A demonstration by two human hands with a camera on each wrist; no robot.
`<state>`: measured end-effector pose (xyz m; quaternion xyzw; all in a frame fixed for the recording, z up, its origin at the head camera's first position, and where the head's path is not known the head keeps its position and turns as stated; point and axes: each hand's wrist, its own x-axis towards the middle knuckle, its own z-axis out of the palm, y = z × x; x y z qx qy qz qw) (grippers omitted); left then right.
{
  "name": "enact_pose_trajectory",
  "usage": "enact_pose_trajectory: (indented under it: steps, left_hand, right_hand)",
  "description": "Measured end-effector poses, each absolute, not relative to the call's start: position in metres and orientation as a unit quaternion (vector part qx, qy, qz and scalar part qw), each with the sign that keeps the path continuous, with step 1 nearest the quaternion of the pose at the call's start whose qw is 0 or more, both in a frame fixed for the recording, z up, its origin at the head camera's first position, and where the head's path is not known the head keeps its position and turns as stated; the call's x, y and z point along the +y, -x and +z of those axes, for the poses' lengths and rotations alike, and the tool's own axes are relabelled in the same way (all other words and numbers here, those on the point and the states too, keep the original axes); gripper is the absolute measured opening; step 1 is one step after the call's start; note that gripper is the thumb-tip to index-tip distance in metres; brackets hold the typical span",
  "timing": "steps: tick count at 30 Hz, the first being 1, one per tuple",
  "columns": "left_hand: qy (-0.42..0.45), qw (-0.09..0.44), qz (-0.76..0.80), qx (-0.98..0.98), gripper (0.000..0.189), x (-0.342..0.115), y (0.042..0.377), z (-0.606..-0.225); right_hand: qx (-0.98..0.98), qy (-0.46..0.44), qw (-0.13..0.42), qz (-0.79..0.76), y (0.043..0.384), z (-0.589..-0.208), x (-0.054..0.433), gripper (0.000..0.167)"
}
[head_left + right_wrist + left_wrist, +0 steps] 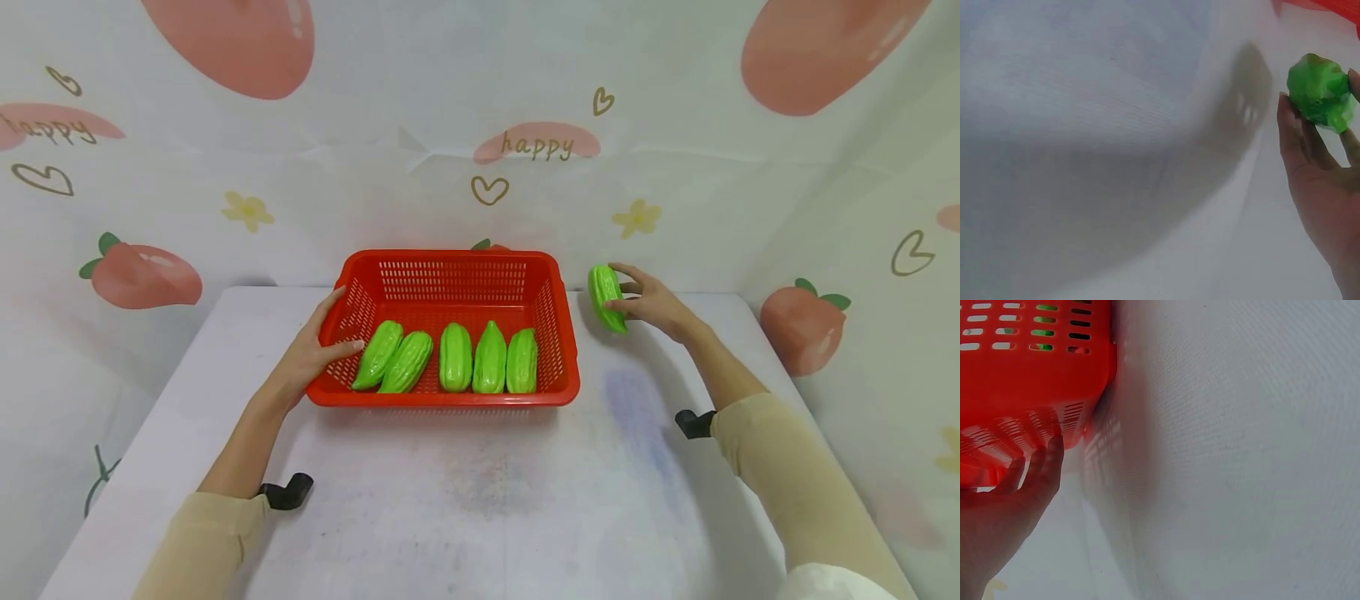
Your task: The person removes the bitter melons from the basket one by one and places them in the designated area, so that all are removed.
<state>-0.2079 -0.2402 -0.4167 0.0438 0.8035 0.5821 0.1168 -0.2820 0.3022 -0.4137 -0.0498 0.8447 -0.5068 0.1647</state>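
Observation:
A red plastic basket (450, 398) stands on the table with several bright green bitter melons (406, 362) lying along its near side. At its left end my left hand (303, 362) grips the basket, thumb over the rim and fingers along the outer wall. The left wrist view shows those fingers (1038, 469) against the slotted side of the basket (1035, 381). To the right of the basket, my right hand (656, 307) pinches another bitter melon (606, 298) between thumb and fingers, above the table. In the right wrist view, this melon (1317, 90) appears end-on.
The white table (480, 500) has faint blue and grey stains. Behind it hangs a pale wall cloth (420, 200) printed with fruit, hearts and flowers, close to the basket's far side. Black wrist mounts (288, 492) sit at both sleeves.

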Motion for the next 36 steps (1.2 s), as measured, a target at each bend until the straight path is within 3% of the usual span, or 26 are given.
enact_pose_trajectory:
  steps: [16,36]
  left_hand:
    - [-0.04,0.113,0.589,0.799,0.087,-0.239,0.206,-0.417]
    - [-0.029,0.111,0.598,0.793,0.083,-0.237,0.205,-0.417]
  right_hand:
    - [0.878,0.046,0.149,-0.452,0.279,-0.44,0.305,0.083]
    - [0.892,0.041,0.168,-0.418,0.277,-0.443,0.301,0.082]
